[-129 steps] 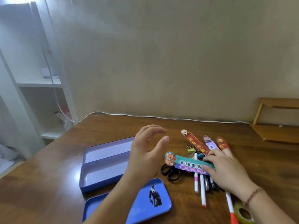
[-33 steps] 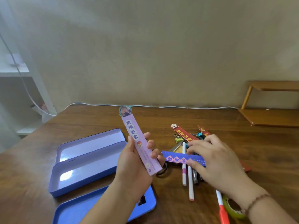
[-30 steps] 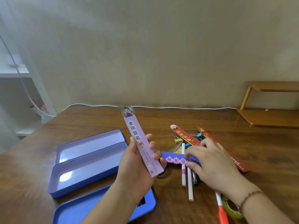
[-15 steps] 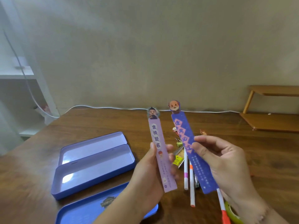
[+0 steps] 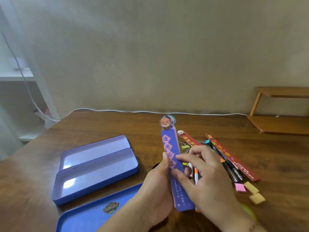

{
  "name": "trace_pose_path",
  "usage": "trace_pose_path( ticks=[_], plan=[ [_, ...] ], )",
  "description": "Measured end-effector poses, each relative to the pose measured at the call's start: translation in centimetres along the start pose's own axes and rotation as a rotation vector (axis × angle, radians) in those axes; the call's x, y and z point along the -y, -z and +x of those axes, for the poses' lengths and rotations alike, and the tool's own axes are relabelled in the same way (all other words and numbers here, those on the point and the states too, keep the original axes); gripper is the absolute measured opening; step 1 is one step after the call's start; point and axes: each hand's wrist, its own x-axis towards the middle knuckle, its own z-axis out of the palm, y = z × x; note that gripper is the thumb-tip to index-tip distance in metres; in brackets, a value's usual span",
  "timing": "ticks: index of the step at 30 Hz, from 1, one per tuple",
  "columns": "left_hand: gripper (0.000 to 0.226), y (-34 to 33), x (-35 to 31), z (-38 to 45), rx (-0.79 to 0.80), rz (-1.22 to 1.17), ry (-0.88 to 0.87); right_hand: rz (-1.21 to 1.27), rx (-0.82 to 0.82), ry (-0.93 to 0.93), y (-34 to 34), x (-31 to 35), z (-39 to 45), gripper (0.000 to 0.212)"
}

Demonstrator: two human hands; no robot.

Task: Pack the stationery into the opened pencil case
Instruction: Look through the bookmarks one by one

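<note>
My left hand point(image 5: 157, 186) holds a blue-purple bookmark point(image 5: 170, 148) upright, stacked over a second bookmark whose top just shows behind it. My right hand point(image 5: 205, 180) rests its fingers on the front of that stack, pressing it against the left hand. The opened purple pencil case point(image 5: 95, 171) lies to the left, its tray and lid empty. Right of my hands a pile of stationery lies on the table: two red bookmarks point(image 5: 234, 159), pens point(image 5: 229, 166), binder clips point(image 5: 184, 147) and sticky notes point(image 5: 250, 189).
A blue tin lid point(image 5: 93, 216) lies at the near left. A white cable point(image 5: 150, 112) runs along the wall edge of the wooden table point(image 5: 275, 164). A wooden shelf point(image 5: 280, 111) stands at the back right; a white shelf unit is at the left.
The blue bookmark held by my right hand has been brought left and laid over the pink one in my left hand. Both now form one stack.
</note>
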Motion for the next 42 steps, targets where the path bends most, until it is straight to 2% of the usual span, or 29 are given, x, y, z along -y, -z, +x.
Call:
trace_pose_path(
  ticks=[6, 10, 14, 17, 20, 23, 26, 28, 30, 34, 39, 42],
  plan=[
    [0.057, 1.0, -1.1, 0.4, 0.055, -0.065, -0.039, 0.013, 0.288, 0.38, 2.3, -0.1, 0.3, 0.04],
    [0.055, 1.2, -1.1, 0.2, 0.092, -0.072, -0.014, -0.087, 0.26, 0.518, 2.2, -0.1, 0.4, 0.027],
    [0.052, 1.0, -0.9, 0.2, 0.107, -0.095, 0.021, -0.134, 0.165, 0.514, 1.7, -0.2, 0.5, 0.021],
    [0.05, 0.7, -0.7, 0.2, 0.097, -0.113, 0.016, -0.094, 0.171, 0.484, 1.5, -0.3, 0.5, 0.021],
    [0.051, 0.8, -0.6, 0.2, 0.072, -0.063, -0.032, 0.052, 0.119, 0.296, 2.1, -0.8, 0.8, 0.026],
    [0.049, 0.7, -0.7, -0.1, 0.104, -0.049, -0.045, -0.126, -0.069, -0.059, 3.6, -2.4, 1.9, 0.024],
    [0.049, 0.7, -0.8, -0.1, 0.106, -0.039, -0.044, -0.413, 0.028, -0.45, 4.4, -4.8, 2.7, 0.032],
    [0.049, 0.8, -0.8, 0.1, 0.108, -0.039, -0.038, -0.407, 0.108, -0.584, 4.6, -5.7, 2.9, 0.037],
    [0.05, 0.9, -0.8, 0.2, 0.099, -0.037, -0.033, -0.367, 0.156, -0.649, 4.5, -5.9, 3.1, 0.039],
    [0.05, 1.0, -0.9, 0.2, 0.1, -0.026, -0.026, -0.373, 0.24, -0.659, 3.9, -5.9, 3.0, 0.038],
    [0.052, 0.9, -0.9, 0.2, 0.087, 0.01, -0.001, -0.185, 0.207, -0.699, 3.5, -6.5, 2.9, 0.033],
    [0.052, 0.8, -0.9, 0.3, 0.073, 0.024, -0.005, 0.002, 0.088, -0.715, 3.7, -6.5, 2.9, 0.028]
  ],
)
